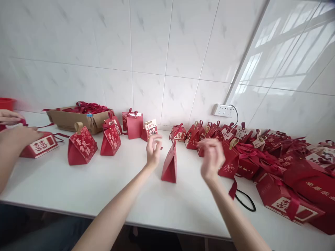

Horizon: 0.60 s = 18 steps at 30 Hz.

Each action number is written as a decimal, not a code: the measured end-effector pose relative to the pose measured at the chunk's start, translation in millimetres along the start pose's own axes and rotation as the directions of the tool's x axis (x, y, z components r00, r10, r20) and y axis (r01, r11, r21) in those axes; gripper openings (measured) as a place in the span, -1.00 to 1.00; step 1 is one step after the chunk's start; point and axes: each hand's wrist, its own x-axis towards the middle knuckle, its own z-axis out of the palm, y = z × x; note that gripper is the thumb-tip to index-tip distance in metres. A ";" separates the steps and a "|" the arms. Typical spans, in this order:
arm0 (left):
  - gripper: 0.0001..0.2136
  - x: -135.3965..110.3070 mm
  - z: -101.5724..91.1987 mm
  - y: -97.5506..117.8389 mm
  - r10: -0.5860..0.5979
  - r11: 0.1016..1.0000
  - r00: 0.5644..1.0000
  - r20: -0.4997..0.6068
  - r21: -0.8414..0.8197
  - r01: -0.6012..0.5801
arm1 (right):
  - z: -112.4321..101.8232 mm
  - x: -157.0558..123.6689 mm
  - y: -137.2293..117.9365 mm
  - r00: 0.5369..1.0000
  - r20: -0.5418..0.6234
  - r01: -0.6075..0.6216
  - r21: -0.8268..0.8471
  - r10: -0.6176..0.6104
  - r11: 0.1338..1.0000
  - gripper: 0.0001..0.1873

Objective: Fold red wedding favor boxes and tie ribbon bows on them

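A red tent-shaped gift box stands upright on the table between my two hands, its narrow side toward me and a ribbon at its peak. My left hand is just left of the box top, fingers loosely bent and apart, not touching it. To the right, my right hand hovers with curved fingers, blurred by motion; nothing shows in it. Behind it stands a red box with gold lettering. A small white-and-red box with cartoon figures is beyond my left hand.
Finished-looking red boxes crowd the right side, near a black cord loop. At left stand two tent-shaped boxes and a cardboard box full of ribbons. Another person's hands work over a red box. A power strip is on the wall.
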 end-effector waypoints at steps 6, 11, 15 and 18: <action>-0.71 -24.2 -2.9 -51.9 -0.210 0.976 0.950 0.230 0.106 0.190 | 30.8 -37.6 22.6 0.943 0.328 -0.051 -0.003 0.049 0.999 -0.38; -0.66 -25.6 2.6 -44.7 -0.440 0.892 0.778 0.449 0.118 0.437 | 19.2 -35.2 26.2 0.842 0.469 -0.287 -0.030 0.267 0.958 -0.59; -0.73 -21.7 3.8 -45.7 -0.418 0.908 0.830 0.369 0.190 0.373 | 8.1 -26.7 36.3 0.798 0.267 -0.564 0.019 0.540 0.825 -0.75; -0.73 -17.8 2.2 -41.6 -0.352 0.933 0.854 0.382 0.212 0.290 | 5.9 -22.7 44.0 0.664 0.091 -0.743 0.182 0.742 0.643 -0.67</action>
